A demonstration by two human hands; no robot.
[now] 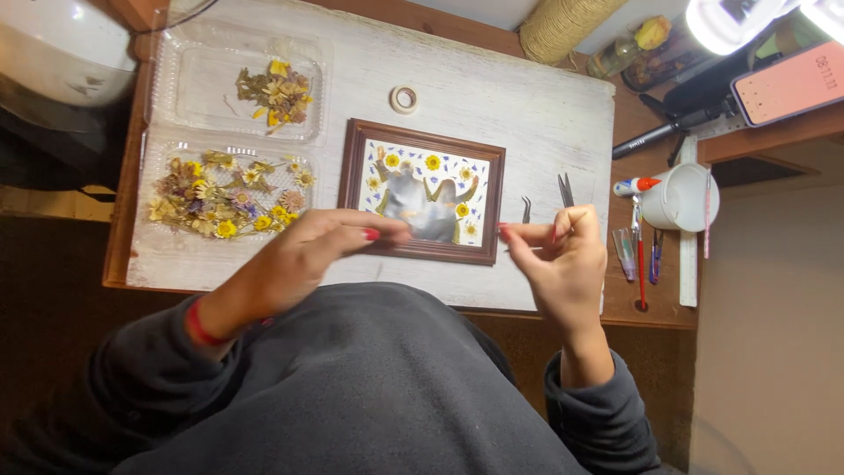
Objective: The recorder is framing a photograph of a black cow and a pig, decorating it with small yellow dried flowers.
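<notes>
Dried flowers (224, 198) are heaped in two clear plastic trays (176, 88) at the left. Next, the left hand (303, 259) is held over the wooden frame's (422, 189) lower edge, fingertips pinched together; what is gripped cannot be told. Inside the frame, yellow blooms and blue petals are already arranged around a grey centre, so most seems laid. The right hand (558, 259) is pinched too, near tweezers (564, 189).
</notes>
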